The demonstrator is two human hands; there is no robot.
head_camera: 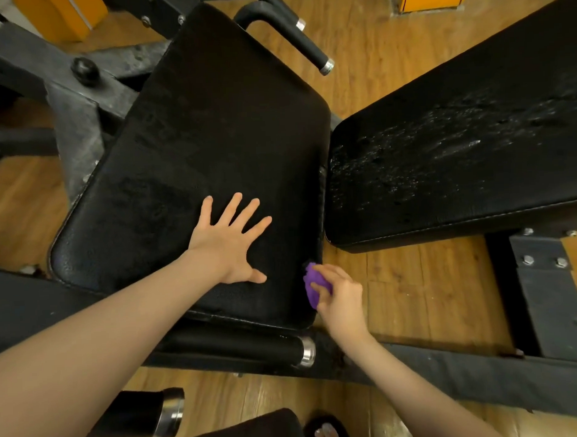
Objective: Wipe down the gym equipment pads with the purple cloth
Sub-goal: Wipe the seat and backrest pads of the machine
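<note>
Purple cloth (312, 287) bunched in right hand (340, 298) grip at seat pad (212, 139) edge, left hand (230, 243) spread flat on pad

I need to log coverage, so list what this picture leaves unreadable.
Head view only:
- Most of the purple cloth: bunched inside the right hand.
- Side face of the left pad being wiped: turned from the camera.
- Right pad: far end cut by the frame edge.
- Pad under the left hand: covered.
</note>
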